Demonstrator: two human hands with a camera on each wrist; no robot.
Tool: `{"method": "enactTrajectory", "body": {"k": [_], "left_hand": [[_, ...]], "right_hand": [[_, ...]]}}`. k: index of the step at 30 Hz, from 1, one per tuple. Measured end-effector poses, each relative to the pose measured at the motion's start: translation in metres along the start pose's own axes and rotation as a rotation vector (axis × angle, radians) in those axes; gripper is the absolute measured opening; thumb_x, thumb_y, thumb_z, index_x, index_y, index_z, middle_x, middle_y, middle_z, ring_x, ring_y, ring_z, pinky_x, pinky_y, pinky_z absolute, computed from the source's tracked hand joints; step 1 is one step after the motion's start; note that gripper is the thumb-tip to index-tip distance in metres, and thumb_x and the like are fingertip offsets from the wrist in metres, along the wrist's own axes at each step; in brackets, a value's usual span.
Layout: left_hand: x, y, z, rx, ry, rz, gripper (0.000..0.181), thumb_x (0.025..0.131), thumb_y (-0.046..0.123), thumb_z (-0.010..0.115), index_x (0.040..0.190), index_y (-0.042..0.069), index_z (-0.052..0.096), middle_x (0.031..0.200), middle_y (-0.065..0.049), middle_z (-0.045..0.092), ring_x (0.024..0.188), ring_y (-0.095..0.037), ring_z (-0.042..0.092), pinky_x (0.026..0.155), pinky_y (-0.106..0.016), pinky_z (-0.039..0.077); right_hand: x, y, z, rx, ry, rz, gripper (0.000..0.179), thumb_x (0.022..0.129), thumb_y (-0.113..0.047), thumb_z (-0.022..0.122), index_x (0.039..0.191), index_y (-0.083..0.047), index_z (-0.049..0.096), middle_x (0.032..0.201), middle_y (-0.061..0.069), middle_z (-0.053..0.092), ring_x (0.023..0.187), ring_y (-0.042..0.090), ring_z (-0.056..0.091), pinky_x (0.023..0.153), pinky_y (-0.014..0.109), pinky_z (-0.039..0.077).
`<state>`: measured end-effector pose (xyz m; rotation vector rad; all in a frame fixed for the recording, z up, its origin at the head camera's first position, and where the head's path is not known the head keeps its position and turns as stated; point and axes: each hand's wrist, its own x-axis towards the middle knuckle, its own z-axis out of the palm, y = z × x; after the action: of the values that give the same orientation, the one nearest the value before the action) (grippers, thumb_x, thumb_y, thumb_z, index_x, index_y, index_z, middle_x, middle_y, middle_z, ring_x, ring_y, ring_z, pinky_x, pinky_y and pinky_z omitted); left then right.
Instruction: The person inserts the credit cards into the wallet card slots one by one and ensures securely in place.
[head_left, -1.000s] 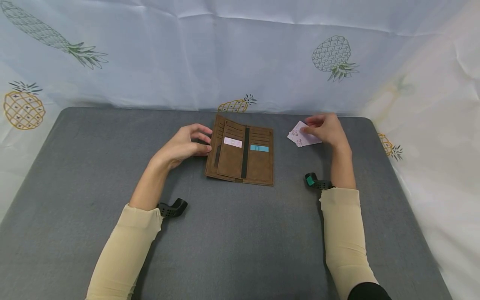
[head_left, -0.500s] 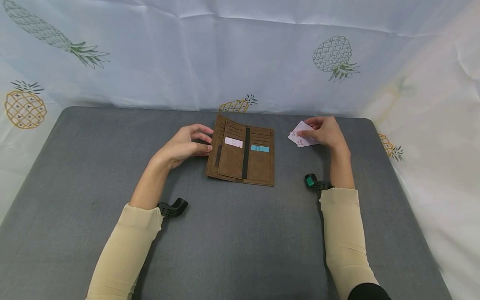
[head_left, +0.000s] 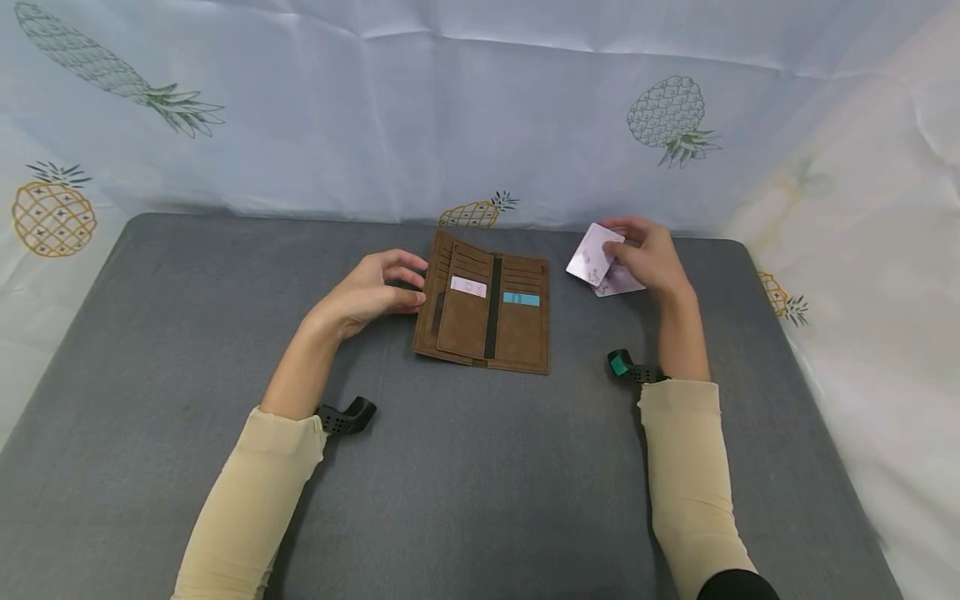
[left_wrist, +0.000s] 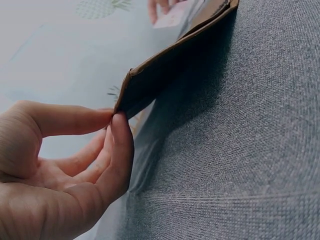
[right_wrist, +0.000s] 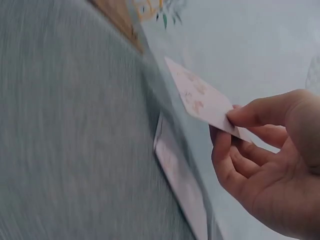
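An opened brown wallet point(head_left: 517, 333) lies at the back middle of the table, its left flap raised. My left hand point(head_left: 375, 287) pinches that flap's outer edge between thumb and index finger, as the left wrist view shows. A pale pink card point(head_left: 467, 287) and a blue card point(head_left: 521, 299) peek out of its slots. My right hand point(head_left: 651, 254) holds a pink card point(right_wrist: 202, 95) by one end, thumb on top and fingers beneath. Below it, on the table, lie other pink cards point(right_wrist: 180, 182), partly covered by the held card in the head view.
The grey cloth-covered table point(head_left: 480, 492) reaches back to a white curtain point(head_left: 525, 100) printed with pineapples. Black wrist mounts point(head_left: 348, 416) sit on both forearms, close over the tabletop.
My right hand has pinched one pink card and lifted it off the others, moving it slightly back and left. My left hand and the wallet have stayed put.
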<state>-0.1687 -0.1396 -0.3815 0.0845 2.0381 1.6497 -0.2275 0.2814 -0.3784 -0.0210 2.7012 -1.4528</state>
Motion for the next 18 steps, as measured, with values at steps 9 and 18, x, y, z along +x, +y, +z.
{"method": "enactTrajectory", "body": {"k": [9, 18], "left_hand": [[0.000, -0.002, 0.000, 0.000, 0.005, 0.001, 0.053, 0.101, -0.005, 0.067, 0.150, 0.002, 0.050, 0.124, -0.012, 0.059, 0.099, -0.017, 0.068, 0.091, -0.026, 0.062], [0.001, -0.002, 0.000, -0.001, 0.012, 0.002, 0.053, 0.100, -0.006, 0.068, 0.150, 0.002, 0.051, 0.121, -0.010, 0.059, 0.097, -0.016, 0.068, 0.089, -0.025, 0.062]], "right_hand": [[-0.002, -0.034, 0.035, 0.047, -0.087, -0.098, 0.040, 0.105, -0.003, 0.065, 0.146, 0.000, 0.063, 0.149, 0.026, 0.063, 0.089, -0.002, 0.070, 0.081, 0.020, 0.059], [0.002, -0.035, 0.065, 0.039, -0.130, -0.253, 0.031, 0.104, 0.001, 0.067, 0.135, 0.003, 0.070, 0.105, 0.026, 0.070, 0.050, 0.004, 0.036, 0.053, 0.024, 0.033]]}}
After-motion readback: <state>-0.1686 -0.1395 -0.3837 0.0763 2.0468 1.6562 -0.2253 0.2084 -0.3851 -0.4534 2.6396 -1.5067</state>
